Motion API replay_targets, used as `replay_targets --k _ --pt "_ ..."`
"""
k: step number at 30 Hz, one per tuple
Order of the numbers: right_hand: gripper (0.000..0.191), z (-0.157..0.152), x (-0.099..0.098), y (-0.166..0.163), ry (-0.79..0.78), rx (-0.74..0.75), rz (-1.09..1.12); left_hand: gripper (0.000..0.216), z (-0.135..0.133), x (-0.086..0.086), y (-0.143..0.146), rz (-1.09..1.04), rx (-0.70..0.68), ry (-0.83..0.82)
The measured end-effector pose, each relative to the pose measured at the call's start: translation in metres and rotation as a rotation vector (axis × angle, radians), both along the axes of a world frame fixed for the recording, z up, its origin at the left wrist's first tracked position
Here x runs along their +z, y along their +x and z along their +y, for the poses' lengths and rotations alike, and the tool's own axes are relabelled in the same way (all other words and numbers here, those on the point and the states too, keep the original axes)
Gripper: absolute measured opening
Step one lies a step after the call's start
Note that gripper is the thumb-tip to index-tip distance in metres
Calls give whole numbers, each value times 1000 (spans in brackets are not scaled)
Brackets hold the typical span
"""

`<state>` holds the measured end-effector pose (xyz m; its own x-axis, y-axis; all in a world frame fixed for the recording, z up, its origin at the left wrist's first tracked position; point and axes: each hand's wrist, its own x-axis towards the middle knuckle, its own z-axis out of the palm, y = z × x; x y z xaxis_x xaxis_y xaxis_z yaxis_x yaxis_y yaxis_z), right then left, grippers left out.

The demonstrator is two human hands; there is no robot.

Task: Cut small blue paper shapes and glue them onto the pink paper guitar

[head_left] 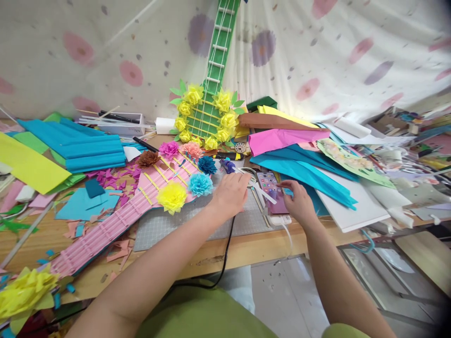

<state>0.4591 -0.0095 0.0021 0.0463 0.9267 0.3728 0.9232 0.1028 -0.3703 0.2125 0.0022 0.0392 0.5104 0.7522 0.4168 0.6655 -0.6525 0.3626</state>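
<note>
At the desk's (pixel 211 256) front edge the right hand (pixel 298 203), loosely curled, fingered the phone (pixel 268 184) while the left hand (pixel 230 193) lay palm-down, fingers together, on the mat (pixel 169 225), beside the pink guitar (pixel 116 220) already decked with flowers (pixel 172 197).

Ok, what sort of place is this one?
Most likely a paper-craft workbench: a pink paper guitar and a green one decked with tissue flowers, stacks of coloured paper, and scraps strewn over a wooden table with a cutting mat.
</note>
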Motion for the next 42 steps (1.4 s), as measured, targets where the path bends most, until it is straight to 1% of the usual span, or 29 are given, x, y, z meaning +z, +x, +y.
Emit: replay_targets --k 5,7,9,12,13,15,17,19,23,28,30,33,36,39,42 --pt "34 3 -5 2 -2 -22 -52 30 3 1 5 50 -13 -13" --pt "34 4 -7 0 -6 -38 -88 34 2 -1 5 57 -12 -8" --pt "34 5 -7 -3 -13 -5 -104 42 1 -4 3 48 -3 -8" --pt "35 4 -6 -9 -13 103 -28 52 -2 -7 0 30 9 -22" --pt "36 4 -6 -10 -5 118 6 54 -2 -8 -1 26 8 -26" --pt "36 5 -5 -9 17 86 44 55 -3 -8 -2 14 7 -30" --pt "35 6 -5 -6 30 19 35 53 -3 -7 -4 -4 9 -29" --pt "36 8 -7 -2 29 -17 11 48 -2 -6 -6 -26 13 -29" --pt "37 10 -13 3 40 -5 -33 34 -2 -5 -8 -41 12 -43" --pt "40 11 -14 -4 38 -22 -79 30 -7 -9 -12 -47 14 -21" --pt "38 11 -11 -9 10 6 -66 28 -10 -11 -15 -69 19 -18" --pt "37 11 -7 -12 -22 96 42 25 -13 -12 -27 -112 48 -28" --pt "36 12 -5 -9 19 89 94 21 -13 -8 -48 -176 114 -28" --pt "34 13 -6 -4 41 46 63 18 -10 1 -78 -254 257 -33" --pt "35 12 -7 -4 11 13 36 20 -10 11 -109 -326 435 -44"
